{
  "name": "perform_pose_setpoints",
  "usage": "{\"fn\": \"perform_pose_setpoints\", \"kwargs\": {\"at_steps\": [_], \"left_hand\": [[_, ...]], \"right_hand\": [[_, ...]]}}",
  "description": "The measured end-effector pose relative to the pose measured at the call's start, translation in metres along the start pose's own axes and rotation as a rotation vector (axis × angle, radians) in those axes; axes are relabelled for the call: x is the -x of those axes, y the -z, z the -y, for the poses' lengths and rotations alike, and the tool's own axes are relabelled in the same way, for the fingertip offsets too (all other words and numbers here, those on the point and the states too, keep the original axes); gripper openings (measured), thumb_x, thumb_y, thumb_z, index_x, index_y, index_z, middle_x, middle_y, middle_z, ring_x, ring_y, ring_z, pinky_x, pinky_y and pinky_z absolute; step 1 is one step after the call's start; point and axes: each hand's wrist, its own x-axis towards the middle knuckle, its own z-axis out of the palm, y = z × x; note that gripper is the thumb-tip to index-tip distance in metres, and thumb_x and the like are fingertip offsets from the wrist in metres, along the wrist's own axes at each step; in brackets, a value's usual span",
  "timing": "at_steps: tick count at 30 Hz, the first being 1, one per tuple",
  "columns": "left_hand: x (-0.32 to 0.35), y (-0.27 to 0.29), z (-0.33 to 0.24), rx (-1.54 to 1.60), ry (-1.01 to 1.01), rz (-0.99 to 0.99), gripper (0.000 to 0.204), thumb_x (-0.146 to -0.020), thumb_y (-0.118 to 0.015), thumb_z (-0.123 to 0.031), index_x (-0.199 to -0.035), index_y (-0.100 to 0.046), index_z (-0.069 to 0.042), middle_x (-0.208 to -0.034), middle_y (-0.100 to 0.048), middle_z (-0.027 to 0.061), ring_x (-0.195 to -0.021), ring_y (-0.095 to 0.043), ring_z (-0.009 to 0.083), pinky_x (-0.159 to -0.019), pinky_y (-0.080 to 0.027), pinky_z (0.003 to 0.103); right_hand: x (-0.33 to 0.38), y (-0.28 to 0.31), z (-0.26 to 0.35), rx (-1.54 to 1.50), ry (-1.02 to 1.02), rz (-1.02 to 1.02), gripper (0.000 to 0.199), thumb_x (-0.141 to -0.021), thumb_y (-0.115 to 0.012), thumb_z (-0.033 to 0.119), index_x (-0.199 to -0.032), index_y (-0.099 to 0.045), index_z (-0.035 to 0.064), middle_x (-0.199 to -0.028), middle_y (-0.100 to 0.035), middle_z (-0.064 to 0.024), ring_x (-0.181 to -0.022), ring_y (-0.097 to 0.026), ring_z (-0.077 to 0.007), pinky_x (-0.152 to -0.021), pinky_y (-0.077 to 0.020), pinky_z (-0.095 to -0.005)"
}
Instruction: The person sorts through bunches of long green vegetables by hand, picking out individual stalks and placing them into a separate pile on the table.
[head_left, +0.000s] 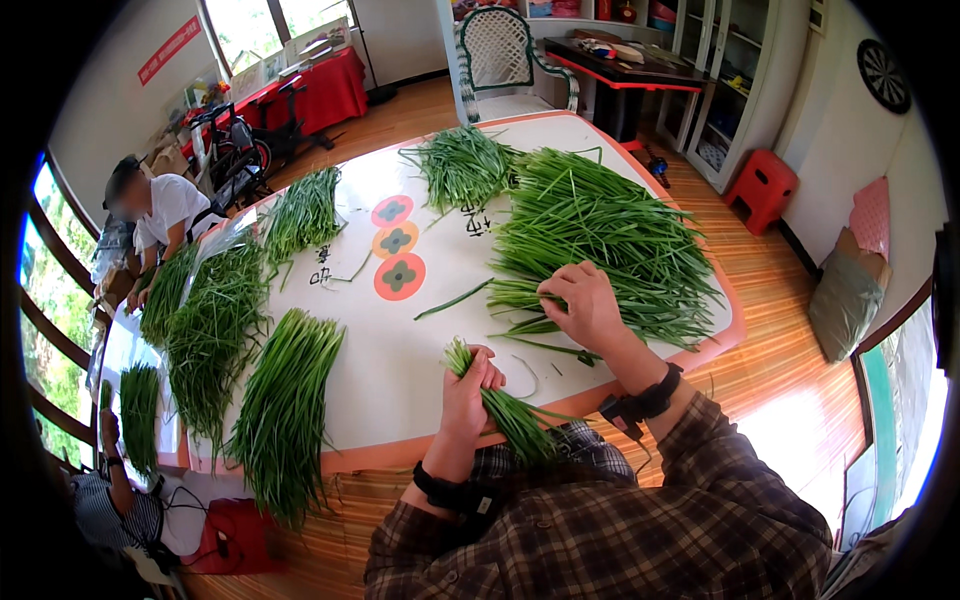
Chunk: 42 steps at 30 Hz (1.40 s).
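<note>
My left hand (466, 396) is closed round a small bunch of garlic chives (520, 425), just over the table's near edge. The pale stalk ends poke out above my fist, and the green leaves hang down toward my lap. My right hand (585, 308) is at the near left side of a large pile of chives (600, 225), fingers pinched together at the stalk ends. Whether a stalk is between those fingertips is hard to make out. One loose chive (455, 299) sticks out left of the pile.
The white table (440, 230) has an orange border. More chive heaps lie at the back (462, 165) and left (290, 385), one overhanging the near edge. Two other people work at the left end. A red stool (762, 190) stands right; a white chair (497, 60) stands behind.
</note>
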Motion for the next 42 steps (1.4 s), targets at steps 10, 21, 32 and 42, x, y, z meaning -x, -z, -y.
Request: {"fn": "perform_pose_setpoints", "kwargs": {"at_steps": [10, 21, 32, 42], "left_hand": [[0.002, 0.001, -0.001, -0.016, 0.01, 0.0, 0.022, -0.091, -0.05, -0.017, -0.104, -0.05, 0.0, -0.059, -0.035, -0.0015, -0.057, -0.038, 0.0117, -0.06, -0.039, 0.029], [-0.004, 0.008, 0.008, -0.065, -0.018, 0.051, 0.023, -0.091, -0.051, -0.023, -0.098, -0.049, -0.002, -0.06, -0.034, -0.0019, -0.059, -0.035, 0.0114, -0.062, -0.038, 0.029], [0.048, -0.011, -0.114, -0.303, -0.556, -0.325, 0.022, -0.093, -0.046, -0.026, -0.09, -0.05, -0.005, -0.073, -0.05, 0.0033, -0.069, -0.049, 0.0143, -0.072, -0.044, 0.03], [0.115, -0.05, -0.162, -0.546, -0.56, -0.244, 0.015, -0.09, -0.052, -0.018, -0.085, -0.048, -0.004, -0.057, -0.037, -0.0025, -0.048, -0.034, 0.0069, -0.046, -0.03, 0.023]], "right_hand": [[-0.005, 0.018, 0.02, -0.115, 0.072, -0.13, 0.015, -0.065, -0.069, 0.008, -0.075, -0.06, 0.0137, -0.085, -0.06, 0.0028, -0.085, -0.052, -0.0209, -0.075, -0.0363, -0.0354], [0.035, -0.024, 0.045, -0.128, 0.156, 0.076, 0.012, -0.067, -0.067, 0.014, -0.078, -0.061, 0.0164, -0.074, -0.059, 0.004, -0.08, -0.053, -0.0178, -0.073, -0.0348, -0.0349], [0.052, -0.031, 0.017, -0.031, 0.082, -0.003, 0.018, -0.065, -0.065, 0.007, -0.082, -0.063, 0.015, -0.078, -0.061, 0.0028, -0.083, -0.053, -0.0195, -0.077, -0.0355, -0.0363], [0.055, -0.034, 0.017, 0.012, -0.098, 0.075, 0.024, -0.074, -0.063, 0.02, -0.097, -0.058, 0.014, -0.094, -0.053, -0.0024, -0.092, -0.05, -0.0226, -0.078, -0.0369, -0.0382]]}}
